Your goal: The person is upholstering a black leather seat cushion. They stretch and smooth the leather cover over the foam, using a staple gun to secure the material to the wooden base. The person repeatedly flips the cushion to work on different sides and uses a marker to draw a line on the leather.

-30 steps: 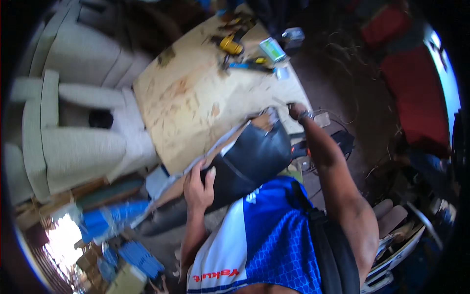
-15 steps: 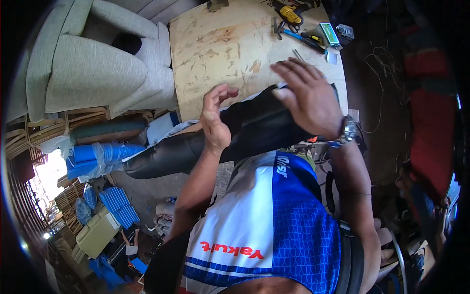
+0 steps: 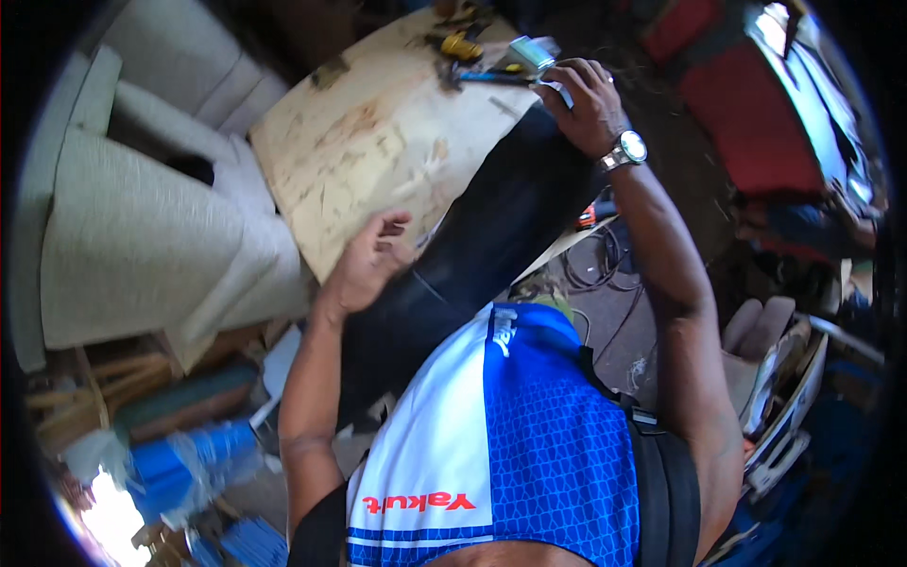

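Observation:
A long, padded black piece (image 3: 501,203), smooth like leather or vinyl, lies slantwise in front of my body across the near edge of a wooden table. A thin seam crosses it near its middle. At its far right end is my right hand (image 3: 588,106), thumb and fingers apart; whether it touches the end is unclear. My left hand (image 3: 370,265) is beside the piece's left edge, over the table side, slightly blurred. Its fingers are loosely bent and apart, with nothing seen in them. The lower left part of the black piece passes behind my left forearm.
On the wooden table (image 3: 350,161) lie a yellow and black power drill (image 3: 460,45), a blue-handled hammer (image 3: 491,77) and a small green-and-white box (image 3: 533,53). A light grey sofa (image 3: 142,227) stands left. Cables (image 3: 605,260) lie on the floor, and a red upholstered piece (image 3: 723,104) is at right.
The whole view has swung round. The black piece now slants more steeply, its right end farther away. My right hand has moved out to that end; my left hand has drawn off to its left edge.

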Available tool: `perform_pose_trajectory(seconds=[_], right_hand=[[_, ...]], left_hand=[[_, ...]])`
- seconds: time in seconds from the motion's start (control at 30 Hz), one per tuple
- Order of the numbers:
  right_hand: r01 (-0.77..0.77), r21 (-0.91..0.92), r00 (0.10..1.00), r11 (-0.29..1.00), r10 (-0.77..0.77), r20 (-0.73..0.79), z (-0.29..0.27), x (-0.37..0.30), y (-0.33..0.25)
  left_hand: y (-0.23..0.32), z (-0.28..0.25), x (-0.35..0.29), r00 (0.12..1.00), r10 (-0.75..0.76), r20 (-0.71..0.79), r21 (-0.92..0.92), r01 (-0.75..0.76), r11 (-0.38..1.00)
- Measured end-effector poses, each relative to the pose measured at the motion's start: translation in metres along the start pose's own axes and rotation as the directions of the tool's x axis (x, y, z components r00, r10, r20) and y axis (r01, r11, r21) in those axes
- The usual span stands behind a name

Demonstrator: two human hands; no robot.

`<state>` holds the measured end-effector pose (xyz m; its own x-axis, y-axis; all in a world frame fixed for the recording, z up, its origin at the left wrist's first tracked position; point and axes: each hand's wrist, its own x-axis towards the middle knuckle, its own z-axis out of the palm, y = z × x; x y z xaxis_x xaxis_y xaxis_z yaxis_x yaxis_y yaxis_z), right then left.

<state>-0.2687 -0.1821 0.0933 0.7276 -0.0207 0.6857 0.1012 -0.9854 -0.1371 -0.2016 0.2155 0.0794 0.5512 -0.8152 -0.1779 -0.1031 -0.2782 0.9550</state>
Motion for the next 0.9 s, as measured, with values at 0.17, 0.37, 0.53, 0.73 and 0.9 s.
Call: perform_pose_trajectory(seconds=[0.17, 0.37, 0.53, 0.73, 0.9], right_hand=[[-0.362, -0.049, 0.863, 0.931, 0.315, -0.395, -0.042, -0.062, 0.003], [-0.142, 0.519, 0.985, 0.843, 0.069, 0.156, -0.054, -0.128, -0.159], [-0.174, 0.341, 0.968, 0.924, 0.097, 0.232, -0.030, -0.118, -0.119], [-0.334, 0.162, 0.938, 0.929, 0.310, 0.154, -0.027, -0.117, -0.049], [-0.449, 0.215, 0.893, 0.867, 0.442, 0.083, -0.023, -0.141, -0.078]], left_hand=[[0.026, 0.045, 0.071, 0.992, -0.025, 0.127, 0.179, 0.002, 0.984], [0.036, 0.050, 0.138, 0.987, -0.102, 0.125, 0.135, 0.085, 0.987], [0.042, 0.070, 0.167, 0.987, -0.097, 0.128, -0.077, 0.108, 0.991], [0.070, 0.118, 0.236, 0.969, -0.130, 0.208, -0.109, 0.155, 0.982], [0.055, 0.152, 0.223, 0.976, 0.182, -0.124, 0.090, -0.171, 0.981]])
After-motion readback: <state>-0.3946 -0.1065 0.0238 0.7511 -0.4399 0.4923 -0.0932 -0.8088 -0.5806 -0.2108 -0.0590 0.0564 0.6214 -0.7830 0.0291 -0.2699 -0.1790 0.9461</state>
